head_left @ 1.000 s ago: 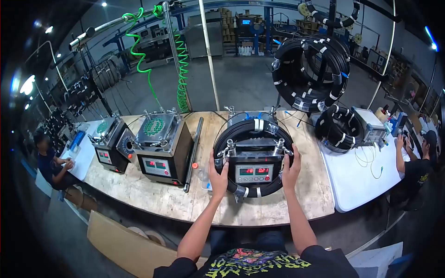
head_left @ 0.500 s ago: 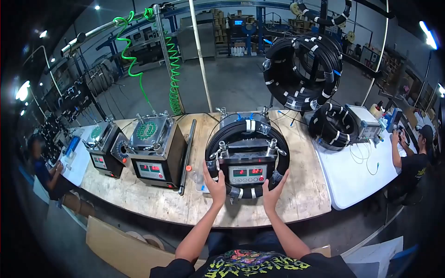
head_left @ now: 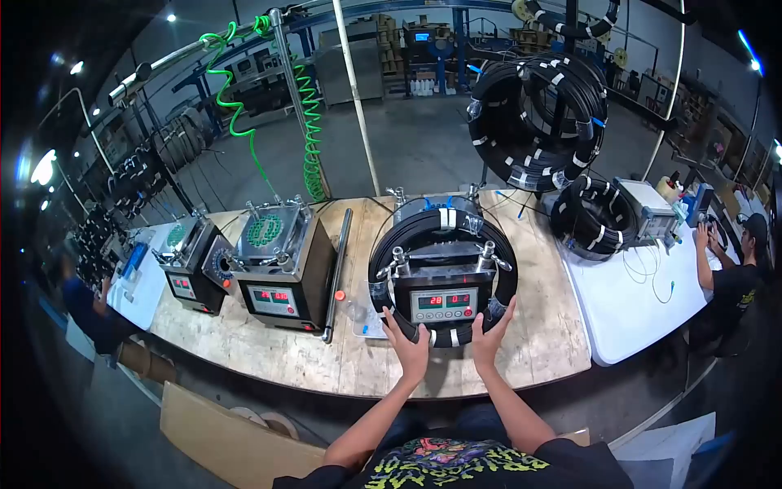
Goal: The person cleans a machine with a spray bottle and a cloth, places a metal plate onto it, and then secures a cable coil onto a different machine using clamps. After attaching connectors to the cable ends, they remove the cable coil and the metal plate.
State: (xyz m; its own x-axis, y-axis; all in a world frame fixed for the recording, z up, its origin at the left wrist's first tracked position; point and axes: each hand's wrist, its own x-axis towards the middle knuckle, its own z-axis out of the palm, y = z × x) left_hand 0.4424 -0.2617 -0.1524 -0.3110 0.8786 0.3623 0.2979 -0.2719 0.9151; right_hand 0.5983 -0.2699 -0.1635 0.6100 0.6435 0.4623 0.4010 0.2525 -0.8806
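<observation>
A coil of black cable (head_left: 507, 277), bound with white tape and clear wrap, rings the front of a metal benchtop machine (head_left: 407, 285). The machine has a lit red display and metal clamps on top. At the coil's lower left, my left hand (head_left: 410, 352) grips it with thumb and fingers on either side. My right hand (head_left: 488, 345) holds the lower right of the coil in the same way. The fingers are partly hidden by the coil. Both hands are just in front of the machine's control panel (head_left: 442, 304).
Two similar machines (head_left: 285, 281) stand to the left on the wooden table (head_left: 529, 359), beside a metal bar (head_left: 337, 273). More cable coils (head_left: 595, 220) lie on the white table (head_left: 643, 318) at right and hang behind. A person (head_left: 733, 277) works at far right, another (head_left: 85, 301) at far left.
Both hands have slid lower along the coil and closer together. The view has shifted slightly. The machine's display digits differ.
</observation>
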